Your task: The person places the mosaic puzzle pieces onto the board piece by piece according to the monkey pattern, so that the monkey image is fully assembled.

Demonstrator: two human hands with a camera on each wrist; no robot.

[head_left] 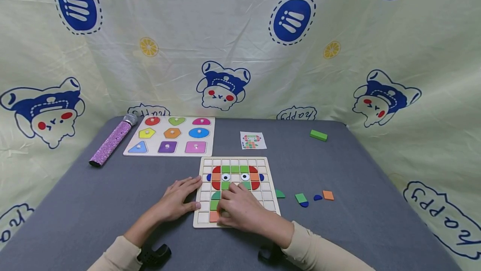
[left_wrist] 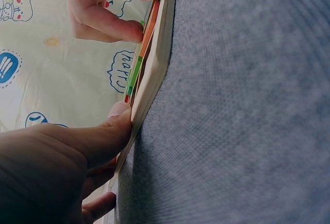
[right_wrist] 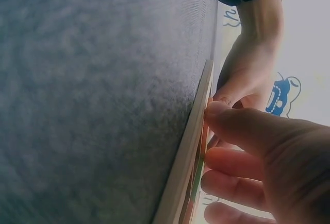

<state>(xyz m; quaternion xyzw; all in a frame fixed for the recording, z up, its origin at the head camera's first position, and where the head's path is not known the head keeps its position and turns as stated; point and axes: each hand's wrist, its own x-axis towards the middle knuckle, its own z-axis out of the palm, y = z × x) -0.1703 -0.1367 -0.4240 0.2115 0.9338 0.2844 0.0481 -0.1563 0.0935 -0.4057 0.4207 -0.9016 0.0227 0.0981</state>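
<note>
A pale wooden grid board [head_left: 270, 200] lies near the table's front, with coloured pieces forming a figure with two eye pieces [head_left: 245, 177]. My left hand [head_left: 176, 198] rests against its left edge, thumb and fingertips touching the rim [left_wrist: 154, 74]. My right hand [head_left: 244, 208] is over the lower middle, fingers bent down onto the board beside an orange square [head_left: 213, 216] and a green square [head_left: 214, 205]. In the right wrist view, the right thumb and fingers [right_wrist: 232, 165] touch the pieces at the surface. Whether they pinch a piece is hidden.
Right of the board lie a green quarter-round piece [head_left: 279, 193], a green square [head_left: 300, 198], blue half-rounds [head_left: 317, 197] and an orange square [head_left: 328, 195]. Behind are a picture card [head_left: 253, 140], a green block [head_left: 318, 135], a shape puzzle [head_left: 180, 139] and a glittery microphone [head_left: 112, 142].
</note>
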